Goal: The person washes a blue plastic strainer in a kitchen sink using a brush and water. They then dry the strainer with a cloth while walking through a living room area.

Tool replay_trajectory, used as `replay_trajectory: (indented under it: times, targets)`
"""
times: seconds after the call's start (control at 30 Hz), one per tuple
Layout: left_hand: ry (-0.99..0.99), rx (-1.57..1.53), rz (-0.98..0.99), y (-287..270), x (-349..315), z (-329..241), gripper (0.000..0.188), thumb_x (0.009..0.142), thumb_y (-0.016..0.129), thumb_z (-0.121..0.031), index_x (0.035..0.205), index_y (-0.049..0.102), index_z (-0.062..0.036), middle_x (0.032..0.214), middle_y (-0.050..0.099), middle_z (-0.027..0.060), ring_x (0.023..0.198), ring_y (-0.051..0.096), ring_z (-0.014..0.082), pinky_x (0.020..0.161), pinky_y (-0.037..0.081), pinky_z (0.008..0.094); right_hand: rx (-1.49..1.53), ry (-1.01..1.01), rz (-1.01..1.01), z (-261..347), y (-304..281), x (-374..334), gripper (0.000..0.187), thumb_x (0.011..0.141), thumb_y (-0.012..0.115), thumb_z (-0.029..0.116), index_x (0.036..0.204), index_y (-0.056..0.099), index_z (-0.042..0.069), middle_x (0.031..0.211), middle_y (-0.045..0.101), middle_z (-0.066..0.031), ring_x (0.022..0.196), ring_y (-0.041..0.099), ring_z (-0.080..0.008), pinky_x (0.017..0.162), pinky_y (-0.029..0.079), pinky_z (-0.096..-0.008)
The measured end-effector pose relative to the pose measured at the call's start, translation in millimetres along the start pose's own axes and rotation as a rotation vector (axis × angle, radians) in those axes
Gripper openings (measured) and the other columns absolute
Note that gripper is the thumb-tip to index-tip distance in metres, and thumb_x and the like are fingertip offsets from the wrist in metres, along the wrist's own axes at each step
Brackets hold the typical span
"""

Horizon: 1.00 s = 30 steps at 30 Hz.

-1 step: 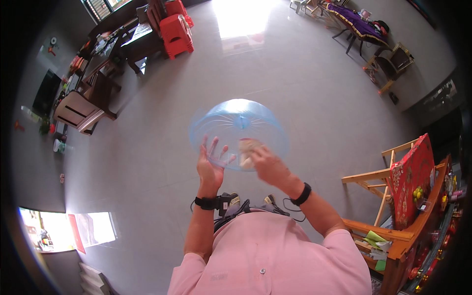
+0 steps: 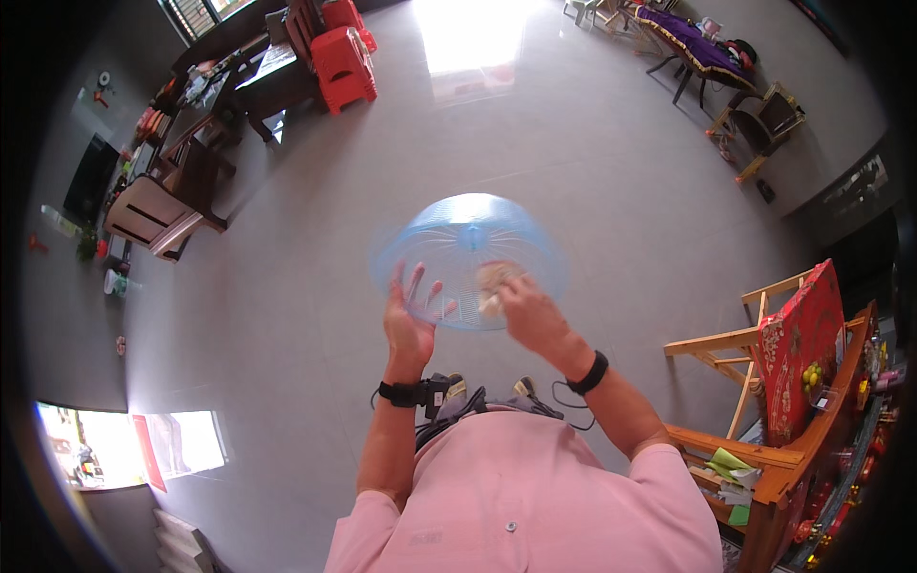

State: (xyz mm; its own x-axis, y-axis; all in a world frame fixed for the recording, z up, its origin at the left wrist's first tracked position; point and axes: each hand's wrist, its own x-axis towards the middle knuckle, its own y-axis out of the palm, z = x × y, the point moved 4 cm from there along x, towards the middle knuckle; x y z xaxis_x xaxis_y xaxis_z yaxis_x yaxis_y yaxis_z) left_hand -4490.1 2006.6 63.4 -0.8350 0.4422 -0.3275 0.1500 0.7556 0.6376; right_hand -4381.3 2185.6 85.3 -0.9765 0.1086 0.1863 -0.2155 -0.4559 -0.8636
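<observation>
Grey floor (image 2: 287, 306) spreads below me, red stools (image 2: 346, 72) far ahead to the left. Above it, in front of my pink shirt (image 2: 525, 487), a see-through blue cover (image 2: 447, 250) rests on my left hand (image 2: 409, 329), its spread fingers showing through, while my right hand's (image 2: 537, 313) fingers clench a pale, blurred cloth (image 2: 495, 279) at the cover's right part.

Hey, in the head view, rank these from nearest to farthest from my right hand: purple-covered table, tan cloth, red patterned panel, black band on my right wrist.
From your right hand:
1. Tan cloth, in its fingers
2. Black band, on its wrist
3. Red patterned panel, off right
4. Purple-covered table, far upper right
</observation>
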Motion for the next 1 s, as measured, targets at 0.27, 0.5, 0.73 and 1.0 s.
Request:
replay_trajectory:
  times: [0.27, 0.5, 0.73, 1.0]
  targets:
    - [0.126, 0.018, 0.202, 28, -4, 0, 0.064, 0.111, 0.037, -0.057, 0.165, 0.028, -0.0241, 0.164, 0.036, 0.0108, 0.144, 0.040, 0.0385, 0.112, 0.038, 0.0667, 0.303, -0.360, -0.298, 67, -22, 48, 0.035, 0.084, 0.065, -0.007, 0.118, 0.068, 0.003, 0.134, 0.058, -0.0172, 0.134, 0.049, -0.0434, 0.109, 0.045, -0.0490]
    - [0.117, 0.057, 0.026, 5, 0, -7, 0.063, 0.111, 0.037, -0.057, 0.164, 0.030, -0.0253, 0.162, 0.038, 0.0118, 0.142, 0.043, 0.0379, 0.110, 0.041, 0.0661, 0.180, -0.186, 0.066, 10, 7, 17, 0.026, 0.082, 0.064, -0.005, 0.107, 0.071, 0.001, 0.125, 0.065, -0.0171, 0.128, 0.056, -0.0403, 0.110, 0.046, -0.0449]
    - [0.161, 0.035, -0.020, 7, 5, -16, 0.059, 0.114, 0.036, -0.045, 0.165, 0.030, -0.0160, 0.166, 0.033, 0.0105, 0.142, 0.042, 0.0368, 0.111, 0.042, 0.0601, 0.207, -0.481, -0.081, 77, -20, 10, 0.044, 0.077, 0.068, -0.003, 0.120, 0.066, 0.001, 0.131, 0.061, -0.0177, 0.127, 0.057, -0.0392, 0.107, 0.048, -0.0477]
    - [0.150, 0.114, -0.068, 24, -7, -35, 0.055, 0.114, 0.043, -0.035, 0.164, 0.032, -0.0160, 0.160, 0.041, 0.0086, 0.135, 0.049, 0.0292, 0.106, 0.048, 0.0481, -0.122, -0.352, -0.310, 26, -9, -4, 0.027, 0.082, 0.071, 0.005, 0.108, 0.064, 0.005, 0.126, 0.065, -0.0160, 0.115, 0.064, -0.0342, 0.094, 0.053, -0.0451]
